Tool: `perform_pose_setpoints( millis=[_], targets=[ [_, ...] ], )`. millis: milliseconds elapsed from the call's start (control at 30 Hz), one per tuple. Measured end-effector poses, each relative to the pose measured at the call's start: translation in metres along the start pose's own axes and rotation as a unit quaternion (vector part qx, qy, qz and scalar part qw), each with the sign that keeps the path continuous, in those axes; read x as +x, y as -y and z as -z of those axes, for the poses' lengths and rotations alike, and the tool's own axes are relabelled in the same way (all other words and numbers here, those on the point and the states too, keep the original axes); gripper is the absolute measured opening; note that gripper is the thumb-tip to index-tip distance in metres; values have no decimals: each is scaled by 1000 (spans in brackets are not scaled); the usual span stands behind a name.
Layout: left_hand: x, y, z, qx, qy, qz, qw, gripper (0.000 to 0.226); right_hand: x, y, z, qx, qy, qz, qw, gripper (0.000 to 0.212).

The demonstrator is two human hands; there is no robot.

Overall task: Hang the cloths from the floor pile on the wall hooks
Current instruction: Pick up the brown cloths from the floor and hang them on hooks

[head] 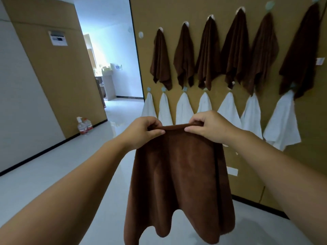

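From the head camera we see both arms stretched forward into the middle of the frame. The left hand (144, 129) and the right hand (206, 127) each pinch the top edge of a brown cloth (178, 181), thumb in front and fingers curled over the hem, the two hands near one another with a short taut stretch of hem between them. The cloth hangs straight down from that edge through the lower centre of the frame, its bottom corners drooping above the pale floor (74, 167).

In the right half of the frame we face a tan wall (306, 135). Along its upper part runs a row of brown cloths (184, 57), each hanging from a hook; at the left end of that row one white hook (141, 34) carries nothing. Below them runs a row of white cloths (281, 122), each hung by a corner from a small pale hook. The held cloth partly covers the lower ends of the middle white ones.

At the left of the frame, by the foot of another tan panel, we see plastic bottles (84, 126) standing on the floor. Beyond them, in the upper centre, an open doorway (115, 64) shows a bright room.
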State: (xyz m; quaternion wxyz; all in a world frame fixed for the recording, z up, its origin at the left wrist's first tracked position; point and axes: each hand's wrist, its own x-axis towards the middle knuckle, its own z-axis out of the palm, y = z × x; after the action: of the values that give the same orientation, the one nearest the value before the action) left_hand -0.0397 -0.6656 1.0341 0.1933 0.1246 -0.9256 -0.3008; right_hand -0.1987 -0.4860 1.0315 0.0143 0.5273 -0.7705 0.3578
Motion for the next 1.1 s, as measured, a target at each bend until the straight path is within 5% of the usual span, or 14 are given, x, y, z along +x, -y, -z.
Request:
perform_pose_setpoints(
  millis=[533,1100],
  targets=[
    [156,172,166,17,-107,-63,992,10,273,51,-103,22,-126,51,990,8],
    [436,293,261,54,-227,-79,969,9,608,-21,-121,14,-169,154,973,10]
  ],
)
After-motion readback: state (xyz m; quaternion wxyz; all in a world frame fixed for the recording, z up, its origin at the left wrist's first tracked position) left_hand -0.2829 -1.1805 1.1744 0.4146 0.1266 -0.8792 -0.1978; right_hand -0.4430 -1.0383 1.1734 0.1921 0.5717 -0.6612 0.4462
